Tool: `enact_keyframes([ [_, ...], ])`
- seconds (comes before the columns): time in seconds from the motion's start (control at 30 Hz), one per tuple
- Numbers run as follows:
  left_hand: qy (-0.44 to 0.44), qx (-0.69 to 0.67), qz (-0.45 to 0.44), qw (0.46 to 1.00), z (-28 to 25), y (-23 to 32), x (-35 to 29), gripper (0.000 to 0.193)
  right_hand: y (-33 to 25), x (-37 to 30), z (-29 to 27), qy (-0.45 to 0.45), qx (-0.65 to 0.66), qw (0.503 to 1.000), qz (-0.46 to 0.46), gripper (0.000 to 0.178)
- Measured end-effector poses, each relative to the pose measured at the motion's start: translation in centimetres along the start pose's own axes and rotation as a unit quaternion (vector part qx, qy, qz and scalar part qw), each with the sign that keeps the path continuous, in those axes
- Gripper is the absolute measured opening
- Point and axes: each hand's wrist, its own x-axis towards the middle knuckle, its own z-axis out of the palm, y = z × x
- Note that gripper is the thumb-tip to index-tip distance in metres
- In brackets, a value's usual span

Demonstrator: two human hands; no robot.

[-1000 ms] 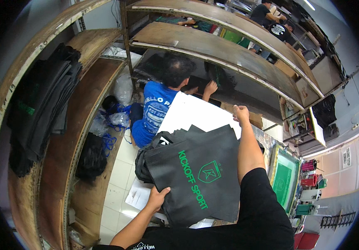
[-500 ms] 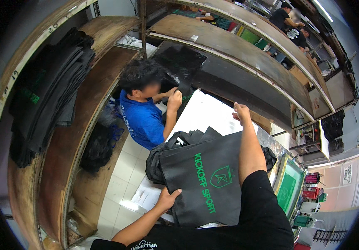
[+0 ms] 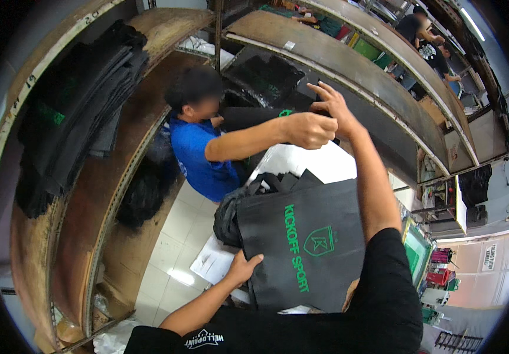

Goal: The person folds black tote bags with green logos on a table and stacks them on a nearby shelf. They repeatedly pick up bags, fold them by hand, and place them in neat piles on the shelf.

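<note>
Far left: dark bags (image 3: 83, 100) stacked on a shelf, untouched. Next, co-worker in blue (image 3: 201, 168), arm stretched rightward.

Left hand (image 3: 244, 268): thumb over the left edge of the printed bag pile (image 3: 272, 242), clamped there; other fingers mostly hidden. Judgement: light, even thumb pressure, clear of the green print, should stop the top bag creasing or slipping. Pile lies in front of the person, by the white table (image 3: 325, 162); its support is hidden.

Above it, co-worker's hand (image 3: 310, 131) is curled, overlapping the right hand (image 3: 334, 106). Right fingers look spread; whether thumb and finger pinch the dark material between, cannot tell. Judgement: grip best kept clear of the co-worker's knuckles, right forearm off the pile
</note>
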Motion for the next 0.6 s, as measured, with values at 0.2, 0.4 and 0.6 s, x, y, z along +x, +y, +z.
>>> enact_keyframes([
  [0.2,0.004,-0.033,-0.005,0.999,0.6,0.4,-0.3,0.045,-3.3,-5.2,-10.3,-0.003,-0.044,0.999,0.017,0.022],
  [0.4,0.003,-0.069,-0.017,0.997,0.4,0.2,-0.4,0.043,-8.1,-11.2,-22.1,-0.036,0.083,0.967,0.238,0.015],
  [0.6,0.004,-0.053,0.004,0.999,0.5,0.5,-0.5,0.046,-9.9,-13.6,-30.0,0.075,0.064,0.984,0.146,0.043],
])
